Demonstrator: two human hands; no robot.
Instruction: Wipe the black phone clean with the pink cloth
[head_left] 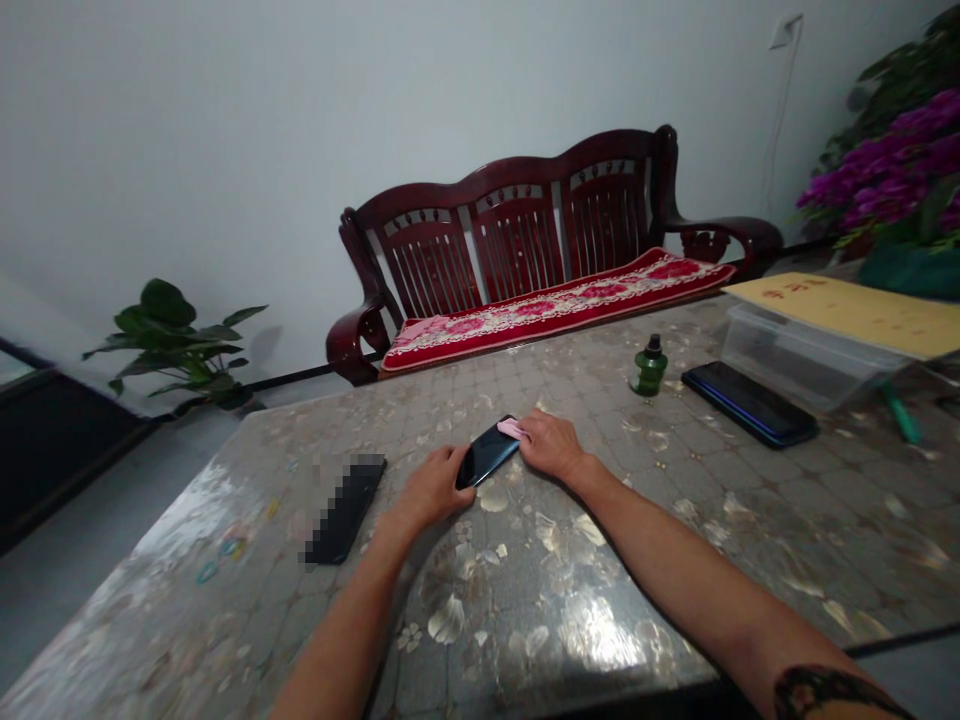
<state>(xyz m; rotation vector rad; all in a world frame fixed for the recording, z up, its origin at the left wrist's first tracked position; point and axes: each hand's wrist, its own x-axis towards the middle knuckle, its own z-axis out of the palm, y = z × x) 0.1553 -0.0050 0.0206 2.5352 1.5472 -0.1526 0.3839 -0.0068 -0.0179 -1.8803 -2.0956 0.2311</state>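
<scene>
A dark smartphone [487, 457] is held at its near left end by my left hand [436, 484], thumb on one edge and fingers on the other. At the far end of that phone, my right hand [551, 443] pinches a small pink cloth [511, 428] and presses it on the screen. Left of my left arm lies a flat black object [352, 515], its left side blurred out by blocks. To the right, a small green bottle [649, 367] with a black top stands near another dark phone with a blue edge [750, 402].
A patterned cover spreads over the table [480, 610]. Small coloured bands [234, 545] lie at its left. On the right are a clear plastic box [802, 355], a yellow paper envelope [855, 310] and a green pen-like item [900, 412]. A wooden bench [517, 230] stands behind.
</scene>
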